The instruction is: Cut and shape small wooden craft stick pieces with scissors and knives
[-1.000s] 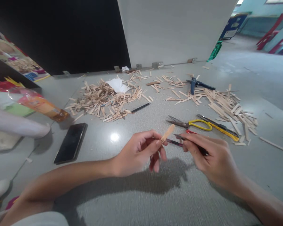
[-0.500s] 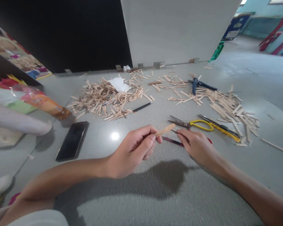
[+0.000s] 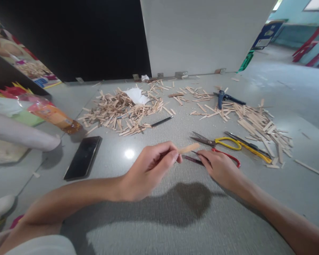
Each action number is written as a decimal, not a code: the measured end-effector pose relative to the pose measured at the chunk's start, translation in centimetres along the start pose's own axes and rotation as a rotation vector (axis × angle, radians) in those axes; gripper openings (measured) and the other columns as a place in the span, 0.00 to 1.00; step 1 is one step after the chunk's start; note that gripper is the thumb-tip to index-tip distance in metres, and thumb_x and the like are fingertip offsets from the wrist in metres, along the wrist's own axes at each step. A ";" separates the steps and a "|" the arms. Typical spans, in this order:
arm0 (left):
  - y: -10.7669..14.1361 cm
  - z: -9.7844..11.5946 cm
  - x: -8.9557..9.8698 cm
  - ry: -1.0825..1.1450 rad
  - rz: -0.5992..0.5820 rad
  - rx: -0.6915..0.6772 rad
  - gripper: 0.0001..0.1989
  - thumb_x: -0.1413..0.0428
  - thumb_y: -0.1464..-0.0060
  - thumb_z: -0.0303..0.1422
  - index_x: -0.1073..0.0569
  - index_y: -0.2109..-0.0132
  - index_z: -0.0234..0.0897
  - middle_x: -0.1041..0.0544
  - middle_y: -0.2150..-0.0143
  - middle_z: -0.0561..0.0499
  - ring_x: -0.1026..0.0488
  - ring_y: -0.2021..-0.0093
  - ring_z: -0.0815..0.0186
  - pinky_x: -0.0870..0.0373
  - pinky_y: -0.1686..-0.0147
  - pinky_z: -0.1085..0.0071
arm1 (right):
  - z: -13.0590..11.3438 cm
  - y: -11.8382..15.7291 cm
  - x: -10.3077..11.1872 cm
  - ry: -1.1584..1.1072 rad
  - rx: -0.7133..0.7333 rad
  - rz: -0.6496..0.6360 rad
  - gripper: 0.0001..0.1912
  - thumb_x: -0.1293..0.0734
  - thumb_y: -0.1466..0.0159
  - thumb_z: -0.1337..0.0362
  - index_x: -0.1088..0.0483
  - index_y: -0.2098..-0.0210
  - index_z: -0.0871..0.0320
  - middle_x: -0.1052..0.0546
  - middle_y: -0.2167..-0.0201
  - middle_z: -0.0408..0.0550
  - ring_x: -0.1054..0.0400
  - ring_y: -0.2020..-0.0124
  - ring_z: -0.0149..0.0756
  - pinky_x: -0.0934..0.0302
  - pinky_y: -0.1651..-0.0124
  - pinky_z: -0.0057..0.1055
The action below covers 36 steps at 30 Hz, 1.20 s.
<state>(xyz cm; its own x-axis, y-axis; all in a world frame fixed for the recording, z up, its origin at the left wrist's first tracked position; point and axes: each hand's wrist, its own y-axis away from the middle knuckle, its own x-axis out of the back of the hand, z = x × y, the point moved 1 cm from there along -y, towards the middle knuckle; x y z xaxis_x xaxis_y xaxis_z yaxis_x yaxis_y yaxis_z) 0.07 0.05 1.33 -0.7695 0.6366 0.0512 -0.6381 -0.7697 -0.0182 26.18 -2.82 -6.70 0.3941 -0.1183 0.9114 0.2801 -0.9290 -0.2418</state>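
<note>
Pale, flat wooden craft stick with a rounded end [image 3: 190,148] is pinched between the thumb and fingers of the left hand [image 3: 150,171], having swung from a steep slant to a flatter one, so its free end now faces the other hand. Its long axis runs rightward from the pinch and slightly away from the wearer. Just beside that end, the right hand [image 3: 222,168] clamps a slim, dark, pointed tool [image 3: 195,152]; whether tool and wood touch, I cannot tell.
</note>
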 end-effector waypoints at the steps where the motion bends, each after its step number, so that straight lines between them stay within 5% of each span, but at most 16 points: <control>1: 0.0 0.1 0.0 -0.017 0.001 -0.007 0.15 0.48 0.27 0.41 0.29 0.62 0.38 0.44 0.77 0.62 0.51 0.79 0.73 0.52 0.80 0.73 | 0.0 0.0 0.0 -0.001 0.004 0.002 0.17 0.39 0.24 0.69 0.17 0.55 0.58 0.12 0.62 0.55 0.17 0.66 0.44 0.27 0.63 0.35; 13: 0.2 -0.3 0.2 -0.106 0.013 -0.021 0.08 0.50 0.31 0.33 0.28 0.58 0.37 0.43 0.77 0.63 0.50 0.79 0.73 0.52 0.80 0.74 | -0.1 0.0 -0.1 0.021 -0.020 -0.065 0.14 0.38 0.23 0.69 0.19 0.55 0.59 0.14 0.67 0.53 0.19 0.69 0.42 0.31 0.65 0.32; 21: 0.1 0.1 0.1 -0.123 0.017 -0.017 0.09 0.51 0.30 0.33 0.28 0.51 0.35 0.42 0.76 0.63 0.49 0.78 0.72 0.50 0.79 0.74 | 0.7 0.2 0.4 0.109 -0.151 0.111 0.20 0.41 0.24 0.68 0.19 0.43 0.60 0.12 0.52 0.61 0.16 0.59 0.49 0.26 0.60 0.38; 28: -0.2 -0.2 0.1 -0.132 0.060 -0.037 0.05 0.50 0.30 0.33 0.34 0.50 0.38 0.38 0.74 0.64 0.46 0.78 0.73 0.46 0.79 0.76 | 0.5 0.1 0.9 0.245 -0.348 -0.077 0.27 0.39 0.30 0.76 0.24 0.35 0.59 0.15 0.49 0.62 0.16 0.57 0.50 0.29 0.66 0.34; 36: -0.4 -0.2 0.2 -0.117 0.045 -0.004 0.07 0.48 0.28 0.36 0.33 0.49 0.38 0.37 0.74 0.63 0.45 0.77 0.73 0.47 0.80 0.76 | 0.5 0.1 0.7 0.237 -0.269 -0.088 0.25 0.41 0.28 0.75 0.23 0.36 0.61 0.17 0.43 0.67 0.17 0.56 0.54 0.25 0.62 0.40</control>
<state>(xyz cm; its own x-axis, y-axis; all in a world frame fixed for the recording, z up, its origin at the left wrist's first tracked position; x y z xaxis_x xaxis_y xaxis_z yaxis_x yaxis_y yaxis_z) 0.16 0.48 1.18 -0.7890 0.5913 0.1669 -0.6032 -0.7971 -0.0276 26.93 -2.80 -6.29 0.1562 -0.0826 0.9843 0.0516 -0.9944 -0.0917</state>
